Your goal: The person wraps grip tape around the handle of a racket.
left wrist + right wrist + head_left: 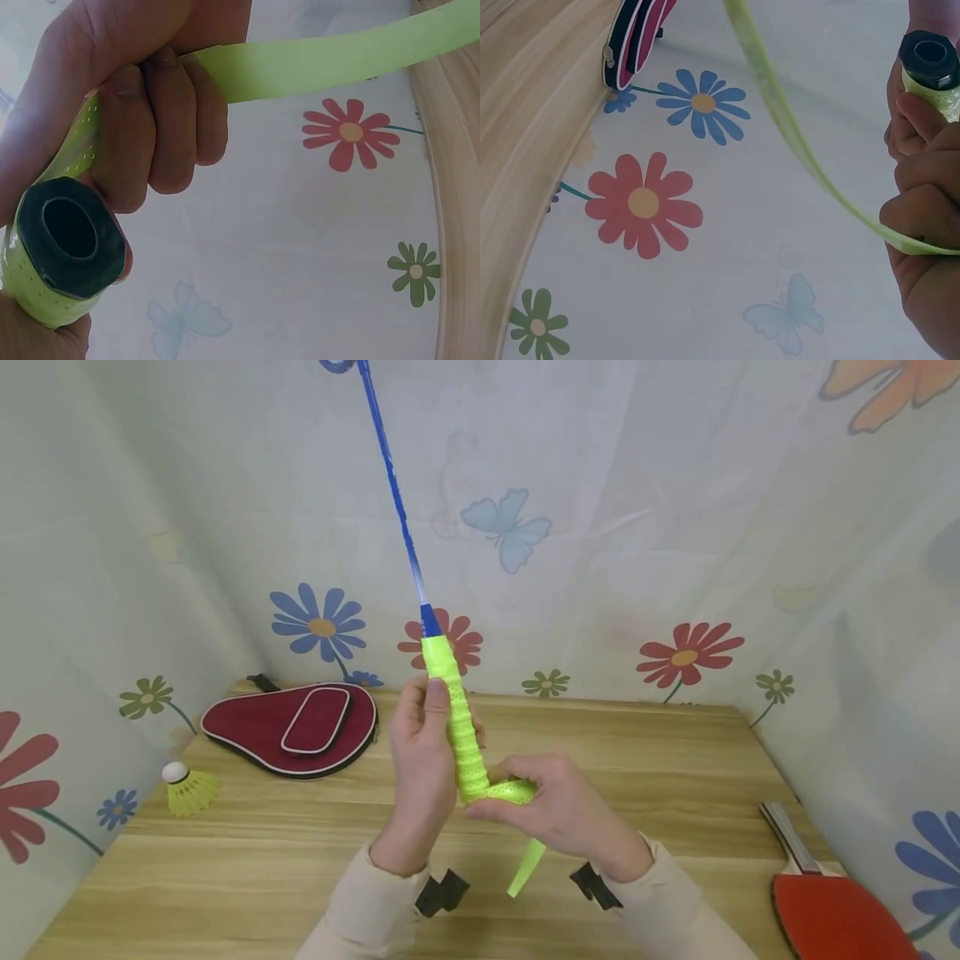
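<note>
A badminton racket with a blue shaft (pixel 397 497) is held tilted, its head mostly out of view at the top. Yellow-green perforated grip tape (pixel 467 739) winds round the handle in overlapping turns, reaching the butt end. My left hand (pixel 422 747) grips the wrapped handle, thumb along it. Beside the butt, my right hand (pixel 558 802) pinches the tape where it leaves the handle. A loose tape tail (pixel 528 867) hangs below the right hand and trails from the curled fingers in the left wrist view. That view also shows the dark, hollow butt cap (pixel 109 244).
On the wooden table (pixel 630 752), a maroon paddle case (pixel 247 727) lies at the back left, with a yellow shuttlecock (pixel 192 790) near it. A red table tennis paddle (pixel 836 914) lies at the front right. Flower-printed curtains (pixel 585 627) surround the table.
</note>
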`<state>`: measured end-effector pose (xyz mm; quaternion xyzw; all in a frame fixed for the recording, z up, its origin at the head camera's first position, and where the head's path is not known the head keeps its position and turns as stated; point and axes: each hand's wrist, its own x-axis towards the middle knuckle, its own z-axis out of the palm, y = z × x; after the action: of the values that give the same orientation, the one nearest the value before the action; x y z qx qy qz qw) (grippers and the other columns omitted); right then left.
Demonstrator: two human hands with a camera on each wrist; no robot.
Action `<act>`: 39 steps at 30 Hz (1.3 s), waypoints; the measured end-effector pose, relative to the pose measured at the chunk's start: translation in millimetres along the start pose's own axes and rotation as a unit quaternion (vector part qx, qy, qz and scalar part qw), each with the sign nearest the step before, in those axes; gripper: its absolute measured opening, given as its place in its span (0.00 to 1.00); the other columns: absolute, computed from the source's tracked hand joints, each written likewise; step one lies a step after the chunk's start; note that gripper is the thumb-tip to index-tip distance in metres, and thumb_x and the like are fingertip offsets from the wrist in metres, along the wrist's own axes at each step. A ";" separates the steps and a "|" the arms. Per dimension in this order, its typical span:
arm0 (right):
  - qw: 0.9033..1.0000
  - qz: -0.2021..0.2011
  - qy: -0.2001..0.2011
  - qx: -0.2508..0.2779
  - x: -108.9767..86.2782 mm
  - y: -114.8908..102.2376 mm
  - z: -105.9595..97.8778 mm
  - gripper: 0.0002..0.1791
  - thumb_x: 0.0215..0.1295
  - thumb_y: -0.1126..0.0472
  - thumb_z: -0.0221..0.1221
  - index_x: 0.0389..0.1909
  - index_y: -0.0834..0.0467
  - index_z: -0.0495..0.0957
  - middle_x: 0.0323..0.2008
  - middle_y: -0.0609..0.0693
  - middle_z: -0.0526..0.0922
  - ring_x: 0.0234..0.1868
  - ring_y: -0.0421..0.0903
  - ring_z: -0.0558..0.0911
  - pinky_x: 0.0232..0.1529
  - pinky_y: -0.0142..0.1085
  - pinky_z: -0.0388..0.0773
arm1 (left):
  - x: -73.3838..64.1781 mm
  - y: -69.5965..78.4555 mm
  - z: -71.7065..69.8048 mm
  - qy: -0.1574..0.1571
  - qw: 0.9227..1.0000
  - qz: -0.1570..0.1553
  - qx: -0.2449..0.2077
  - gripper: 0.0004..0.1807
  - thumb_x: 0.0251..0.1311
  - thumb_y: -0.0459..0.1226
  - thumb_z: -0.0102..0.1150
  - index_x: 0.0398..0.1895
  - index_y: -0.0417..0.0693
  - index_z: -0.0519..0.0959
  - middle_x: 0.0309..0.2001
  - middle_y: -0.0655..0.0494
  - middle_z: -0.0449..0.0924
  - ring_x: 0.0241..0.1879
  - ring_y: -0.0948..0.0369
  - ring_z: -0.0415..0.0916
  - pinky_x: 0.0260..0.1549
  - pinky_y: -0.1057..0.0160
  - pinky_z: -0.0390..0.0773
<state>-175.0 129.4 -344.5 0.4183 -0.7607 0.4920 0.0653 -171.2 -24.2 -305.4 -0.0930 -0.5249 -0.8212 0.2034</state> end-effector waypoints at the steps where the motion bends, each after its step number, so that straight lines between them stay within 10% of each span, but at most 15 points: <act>1: 1.000 0.002 -0.005 0.003 0.0 0.4 -0.3 0.09 0.52 0.54 0.72 0.33 0.50 0.84 0.23 0.38 0.81 0.17 0.33 0.72 0.16 0.27 0.71 | 0.1 -0.2 0.0 -0.001 1.000 -0.001 -0.005 0.15 0.76 0.44 0.40 0.42 0.40 0.68 0.26 0.48 0.70 0.19 0.60 0.72 0.20 0.67 0.77; 19: 0.978 0.004 -0.125 0.168 1.7 14.3 -9.6 0.06 0.65 0.69 0.60 0.39 0.61 0.72 0.34 0.54 0.84 0.34 0.43 0.82 0.35 0.39 0.82 | -0.7 0.4 -3.0 -0.076 0.994 -0.008 -0.079 0.22 0.78 0.46 0.27 0.51 0.38 0.68 0.27 0.54 0.67 0.18 0.63 0.67 0.16 0.70 0.71; 35: 0.976 -0.002 -0.166 0.143 8.0 24.7 -10.2 0.12 0.66 0.55 0.59 0.43 0.60 0.74 0.39 0.51 0.81 0.40 0.45 0.80 0.45 0.40 0.80 | 7.2 -0.2 -8.0 -0.158 0.966 -0.036 -0.200 0.22 0.77 0.47 0.22 0.56 0.45 0.65 0.23 0.55 0.64 0.14 0.62 0.65 0.12 0.69 0.68; 39: 0.969 -0.021 -0.196 0.150 7.5 25.3 -9.9 0.17 0.70 0.52 0.53 0.48 0.62 0.77 0.41 0.52 0.83 0.40 0.44 0.81 0.44 0.40 0.81 | 7.2 0.4 -6.9 -0.158 0.972 -0.022 -0.175 0.20 0.77 0.51 0.29 0.55 0.49 0.64 0.20 0.55 0.64 0.12 0.62 0.65 0.09 0.69 0.67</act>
<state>-200.6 137.3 -353.2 0.5277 -0.6673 0.5072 -0.1376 -177.0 -32.2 -305.4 -0.2440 -0.4005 -0.8795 0.0805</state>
